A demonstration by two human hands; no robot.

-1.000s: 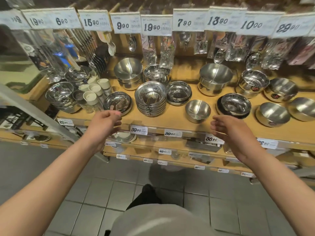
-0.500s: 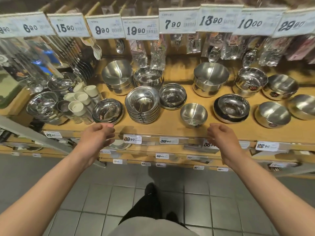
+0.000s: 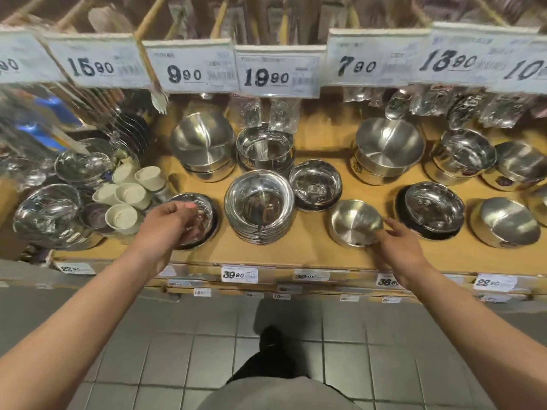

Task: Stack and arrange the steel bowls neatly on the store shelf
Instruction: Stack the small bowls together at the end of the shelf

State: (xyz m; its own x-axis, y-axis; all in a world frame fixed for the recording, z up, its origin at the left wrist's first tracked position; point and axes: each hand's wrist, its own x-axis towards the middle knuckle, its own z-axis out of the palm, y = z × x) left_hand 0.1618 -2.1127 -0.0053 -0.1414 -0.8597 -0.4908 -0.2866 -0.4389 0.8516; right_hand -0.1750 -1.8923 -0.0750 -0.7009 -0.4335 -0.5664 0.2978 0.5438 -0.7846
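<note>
Wooden shelf (image 3: 310, 250), price tags along its front edge. Front row, left to right: shiny bowl stack (image 3: 47, 214), white cups (image 3: 127, 196) clustered, shallow bowl (image 3: 201, 220), stack of wide-rim bowls (image 3: 259, 214), small matte bowl (image 3: 355, 223), dark-rimmed bowl (image 3: 433, 211), matte bowl (image 3: 507, 223). Back row: large matte bowls (image 3: 202, 146), deep shiny bowls (image 3: 265, 149), shiny bowl (image 3: 315, 184) just in front, large matte stack (image 3: 387, 152), two more bowl stacks (image 3: 464, 156) at right.

Shelf (image 3: 307, 255), front row, left to right: shallow bowl (image 3: 204, 214), stack of bowls (image 3: 260, 213), small bowl (image 3: 355, 224) (single), dark-rimmed bowl (image 3: 433, 211). Behind: deeper bowls (image 3: 202, 143). Cups (image 3: 130, 193) at left.
</note>
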